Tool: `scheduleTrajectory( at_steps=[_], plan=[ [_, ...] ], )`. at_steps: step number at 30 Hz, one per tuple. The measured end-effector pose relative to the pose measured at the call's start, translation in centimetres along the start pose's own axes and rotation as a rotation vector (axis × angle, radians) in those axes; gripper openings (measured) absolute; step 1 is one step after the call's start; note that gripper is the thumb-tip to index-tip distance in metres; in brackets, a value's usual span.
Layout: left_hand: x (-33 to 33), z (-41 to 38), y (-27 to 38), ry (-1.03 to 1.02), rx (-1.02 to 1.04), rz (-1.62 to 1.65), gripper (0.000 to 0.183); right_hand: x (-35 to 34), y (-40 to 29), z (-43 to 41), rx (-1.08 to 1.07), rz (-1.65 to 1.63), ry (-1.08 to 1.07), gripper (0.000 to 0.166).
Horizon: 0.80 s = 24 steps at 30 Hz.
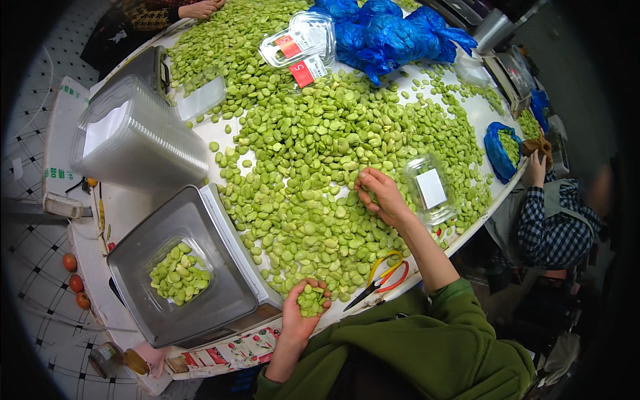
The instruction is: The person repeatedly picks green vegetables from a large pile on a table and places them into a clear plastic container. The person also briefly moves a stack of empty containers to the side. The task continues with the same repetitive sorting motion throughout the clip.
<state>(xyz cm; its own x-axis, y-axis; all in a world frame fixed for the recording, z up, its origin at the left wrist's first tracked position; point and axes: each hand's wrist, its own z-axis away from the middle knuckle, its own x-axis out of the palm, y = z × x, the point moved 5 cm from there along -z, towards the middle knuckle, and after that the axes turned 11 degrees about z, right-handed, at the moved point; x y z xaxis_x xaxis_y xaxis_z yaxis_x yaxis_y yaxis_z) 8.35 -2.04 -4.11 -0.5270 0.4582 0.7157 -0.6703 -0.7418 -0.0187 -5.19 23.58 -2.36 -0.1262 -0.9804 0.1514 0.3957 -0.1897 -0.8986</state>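
Shelled green broad beans (pixel 320 135) lie heaped across the white table. My left hand (pixel 298 312) is cupped at the table's front edge around a handful of broad beans (pixel 311 301). Farther in, my right hand (pixel 382 195) is over the heap with its fingers curled; whether a bean is inside them is hidden. Left of my hands, a clear plastic box (pixel 206 280) partly filled with broad beans (pixel 180 274) sits in the grey pan of a scale (pixel 150 315). Scissors (pixel 382 277) with one yellow and one red handle lie between my forearms.
A tall stack of clear plastic boxes (pixel 150 135) stands behind the scale. Lidded boxes (pixel 300 42) with labels and blue plastic bags (pixel 390 35) rest at the back. A closed box (pixel 430 190) is beside my right hand. Other people's hands (pixel 200 9) and a checked sleeve (pixel 532 215) are at the edges.
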Motion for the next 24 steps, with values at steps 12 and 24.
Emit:
scheduleTrajectory(
  at_steps=[12, 24],
  plan=[
    [-0.4, 0.6, 0.5, 0.009, 0.041, 0.002, 0.019, 8.2, -1.7, -5.8, -0.863, 1.415, 0.033, 0.012],
    [-0.4, 0.4, 0.0, 0.032, 0.019, -0.019, 0.020, -1.0, 0.8, 1.6, 0.078, -0.019, -0.032, 0.016]
  ],
)
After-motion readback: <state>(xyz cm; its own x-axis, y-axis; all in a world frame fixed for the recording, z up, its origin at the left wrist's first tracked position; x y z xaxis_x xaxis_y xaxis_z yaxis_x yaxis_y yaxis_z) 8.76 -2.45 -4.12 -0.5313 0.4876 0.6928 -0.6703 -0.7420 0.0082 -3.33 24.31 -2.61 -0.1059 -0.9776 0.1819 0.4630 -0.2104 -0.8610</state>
